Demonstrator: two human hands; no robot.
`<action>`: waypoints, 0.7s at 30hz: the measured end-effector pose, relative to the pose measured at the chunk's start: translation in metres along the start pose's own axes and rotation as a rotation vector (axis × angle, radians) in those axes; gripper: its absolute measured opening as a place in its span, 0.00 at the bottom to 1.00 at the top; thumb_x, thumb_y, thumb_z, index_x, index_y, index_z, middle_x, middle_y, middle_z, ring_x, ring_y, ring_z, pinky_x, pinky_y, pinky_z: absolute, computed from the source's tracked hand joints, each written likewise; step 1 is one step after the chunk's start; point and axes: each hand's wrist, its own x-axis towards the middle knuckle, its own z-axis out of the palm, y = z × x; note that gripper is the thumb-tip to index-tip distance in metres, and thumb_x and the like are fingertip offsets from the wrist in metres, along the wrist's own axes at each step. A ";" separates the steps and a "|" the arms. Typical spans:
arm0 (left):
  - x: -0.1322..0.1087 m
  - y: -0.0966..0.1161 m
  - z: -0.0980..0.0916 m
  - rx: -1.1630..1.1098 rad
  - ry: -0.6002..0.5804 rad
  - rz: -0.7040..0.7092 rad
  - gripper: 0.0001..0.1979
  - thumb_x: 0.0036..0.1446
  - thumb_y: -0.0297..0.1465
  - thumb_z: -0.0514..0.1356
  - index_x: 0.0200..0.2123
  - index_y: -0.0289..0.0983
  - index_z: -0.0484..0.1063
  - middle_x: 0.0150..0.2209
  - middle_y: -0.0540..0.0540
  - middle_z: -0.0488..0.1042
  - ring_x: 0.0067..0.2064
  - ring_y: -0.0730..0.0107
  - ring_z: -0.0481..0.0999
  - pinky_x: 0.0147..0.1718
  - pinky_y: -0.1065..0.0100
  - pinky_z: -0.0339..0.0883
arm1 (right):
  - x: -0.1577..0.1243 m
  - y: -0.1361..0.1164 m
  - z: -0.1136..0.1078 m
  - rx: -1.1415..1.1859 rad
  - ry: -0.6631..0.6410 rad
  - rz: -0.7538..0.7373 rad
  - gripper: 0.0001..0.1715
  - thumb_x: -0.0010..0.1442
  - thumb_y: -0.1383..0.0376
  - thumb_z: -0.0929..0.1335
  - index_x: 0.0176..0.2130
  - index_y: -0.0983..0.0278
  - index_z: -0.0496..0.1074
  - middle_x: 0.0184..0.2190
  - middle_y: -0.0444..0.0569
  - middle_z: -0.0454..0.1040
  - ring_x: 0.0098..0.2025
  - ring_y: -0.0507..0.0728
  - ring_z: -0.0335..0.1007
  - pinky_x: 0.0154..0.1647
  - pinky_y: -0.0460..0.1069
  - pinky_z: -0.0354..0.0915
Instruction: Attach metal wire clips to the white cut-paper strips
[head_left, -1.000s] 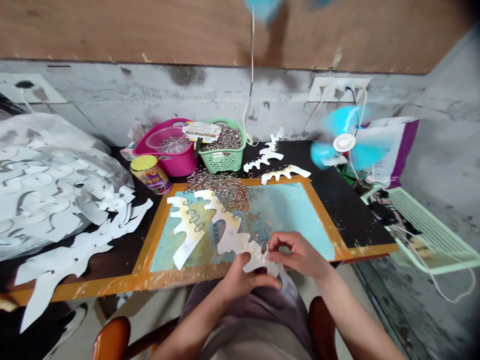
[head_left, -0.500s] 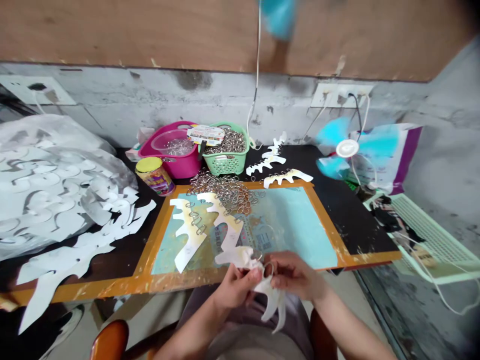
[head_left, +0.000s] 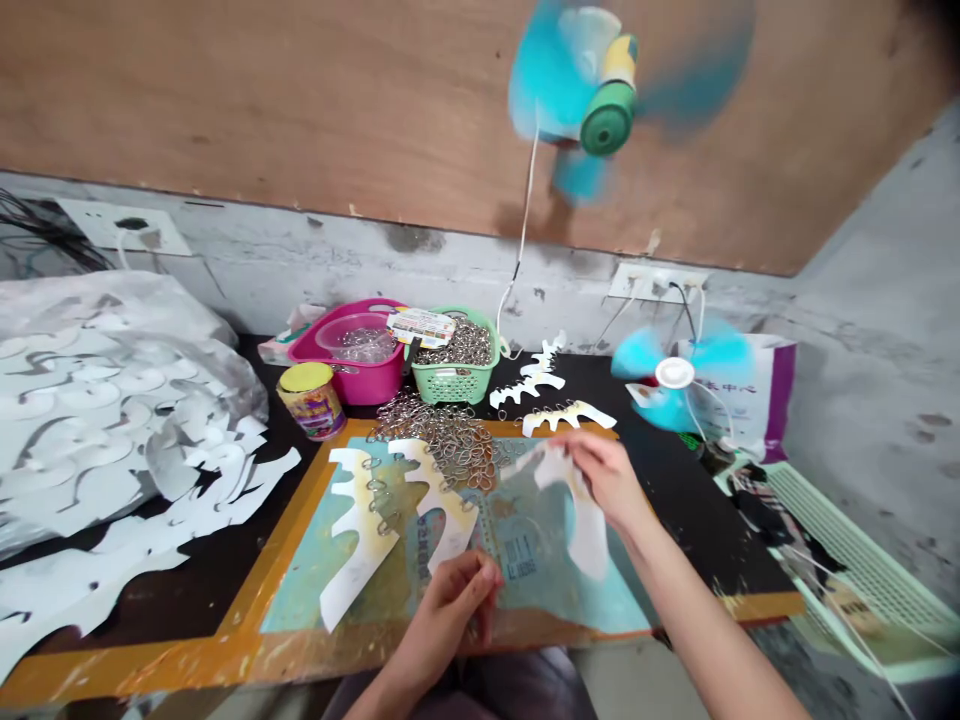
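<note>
One white cut-out (head_left: pixel 590 540), pinched in your right hand (head_left: pixel 606 472), runs lengthwise toward five o'clock, at two o'clock from your loosely closed left hand (head_left: pixel 459 597).

left hand (head_left: pixel 461 592): loosely curled, kinda low and pulled in close
right hand (head_left: pixel 604 478): pinched shut-ish, reaching noticeably farther forward
left forearm (head_left: pixel 390 678): bare, angled inward
right forearm (head_left: pixel 697 600): bare too, stretched out
</note>
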 end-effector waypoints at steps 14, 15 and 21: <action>-0.003 0.003 0.003 0.200 -0.106 -0.010 0.23 0.60 0.50 0.58 0.28 0.34 0.67 0.21 0.53 0.64 0.21 0.78 0.65 0.21 0.75 0.57 | 0.084 0.090 -0.037 -0.415 0.452 0.473 0.16 0.59 0.66 0.71 0.47 0.68 0.70 0.53 0.59 0.68 0.58 0.67 0.62 0.58 0.64 0.58; -0.002 0.004 0.004 0.213 -0.096 -0.005 0.24 0.60 0.50 0.59 0.27 0.34 0.68 0.21 0.52 0.65 0.21 0.77 0.66 0.22 0.75 0.58 | 0.082 0.089 -0.041 -0.382 0.458 0.478 0.13 0.61 0.64 0.70 0.45 0.67 0.71 0.50 0.55 0.70 0.54 0.64 0.66 0.55 0.62 0.62; 0.019 0.010 0.038 0.110 0.078 -0.025 0.28 0.49 0.54 0.65 0.30 0.31 0.79 0.24 0.45 0.74 0.27 0.71 0.71 0.26 0.73 0.65 | 0.042 0.056 -0.036 -0.015 0.403 0.453 0.13 0.52 0.60 0.71 0.34 0.62 0.66 0.27 0.45 0.72 0.28 0.56 0.73 0.32 0.51 0.72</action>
